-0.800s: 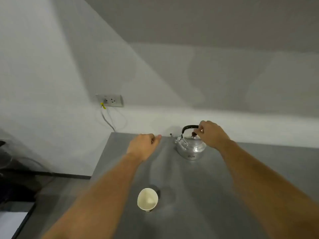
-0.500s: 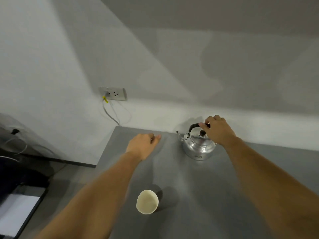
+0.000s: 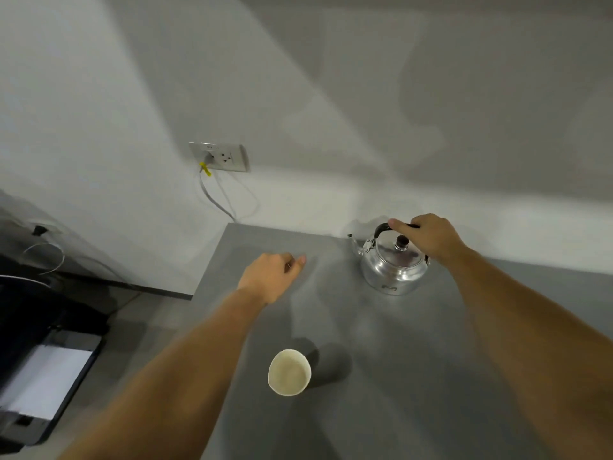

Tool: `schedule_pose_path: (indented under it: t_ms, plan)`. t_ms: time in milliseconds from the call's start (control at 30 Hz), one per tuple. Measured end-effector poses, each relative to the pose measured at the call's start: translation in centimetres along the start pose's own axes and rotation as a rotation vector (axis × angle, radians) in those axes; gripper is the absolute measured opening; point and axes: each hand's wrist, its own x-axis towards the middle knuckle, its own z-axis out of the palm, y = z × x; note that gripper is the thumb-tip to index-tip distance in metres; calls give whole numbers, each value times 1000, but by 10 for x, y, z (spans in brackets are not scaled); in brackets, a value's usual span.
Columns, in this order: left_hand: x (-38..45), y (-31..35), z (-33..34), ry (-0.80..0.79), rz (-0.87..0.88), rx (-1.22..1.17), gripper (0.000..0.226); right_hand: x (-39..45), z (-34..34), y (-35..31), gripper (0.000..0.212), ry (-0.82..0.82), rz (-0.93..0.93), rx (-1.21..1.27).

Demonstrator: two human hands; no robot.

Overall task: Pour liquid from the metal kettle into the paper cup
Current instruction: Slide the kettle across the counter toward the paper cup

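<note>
A shiny metal kettle (image 3: 393, 268) with a black handle and black lid knob stands at the back of the grey table (image 3: 414, 376), spout pointing left. My right hand (image 3: 428, 237) is wrapped around the kettle's handle from the right. An empty white paper cup (image 3: 289, 372) stands upright nearer to me, left of centre. My left hand (image 3: 270, 277) hovers over the table between cup and kettle, fingers curled loosely with nothing in it.
A wall socket (image 3: 220, 157) with a grey cable (image 3: 215, 200) hangs beyond the table's back left corner. The table's left edge drops to the floor, where a dark case with a white sheet (image 3: 46, 380) lies. The wall runs close behind the kettle.
My right hand has shifted from the lid knob onto the handle and closed around it. The view has moved, so everything sits further right. The left hand holds its place.
</note>
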Motion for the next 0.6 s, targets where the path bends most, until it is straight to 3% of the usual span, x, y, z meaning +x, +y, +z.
schedule_pose_path:
  t_ms: [400, 600]
  plan:
    - [-61, -37, 8, 23, -89, -142, 55, -70, 4, -13, 73, 10, -119, -11]
    - [-109, -72, 36, 6, -171, -202, 45, -132, 6, -20, 68, -7, -169, 40]
